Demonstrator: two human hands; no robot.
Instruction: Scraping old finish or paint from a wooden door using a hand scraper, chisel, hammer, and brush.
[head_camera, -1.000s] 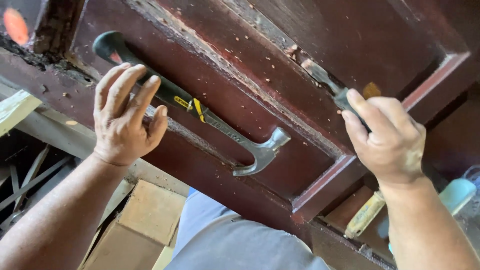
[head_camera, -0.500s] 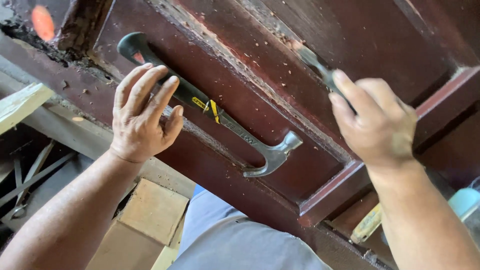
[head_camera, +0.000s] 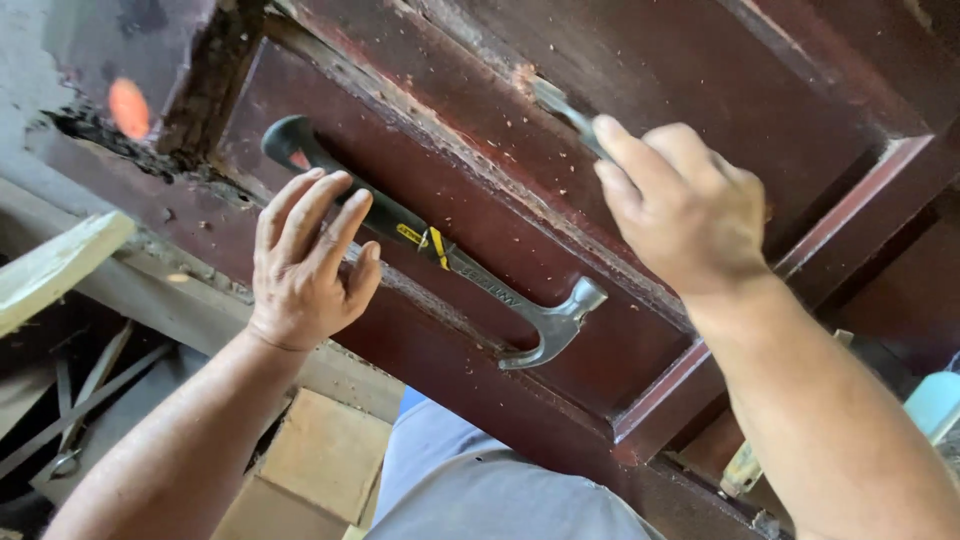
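Daylight falls on our work from the left, where a pale wooden strip (head_camera: 55, 270) juts in at the edge and grey slats (head_camera: 70, 400) lie low in the shadow beneath it. Next comes our left hand (head_camera: 305, 265), fingers spread and loosely apart, palm towards the dark red wooden door panel (head_camera: 480, 230). It clasps nothing; its fingertips lie over or just beside the black grip of the claw hammer (head_camera: 455, 265), though we cannot tell whether they touch it. The hammer rests slantwise in the recessed field of the panel, its handle end up at the left and its steel head with the curved claw down towards the right, near the raised moulding. Below our left forearm a light brown board (head_camera: 320, 460) shows, and beside it our grey clothing (head_camera: 470, 490). Further right, our right hand (head_camera: 685, 210) is closed tight round a thin metal tool (head_camera: 560, 105), whose grey blade points up and left into the seam of the moulding, where pale chips and bare wood show. At the far right edge, a pale blue object (head_camera: 935, 400) peeks out behind our right forearm.
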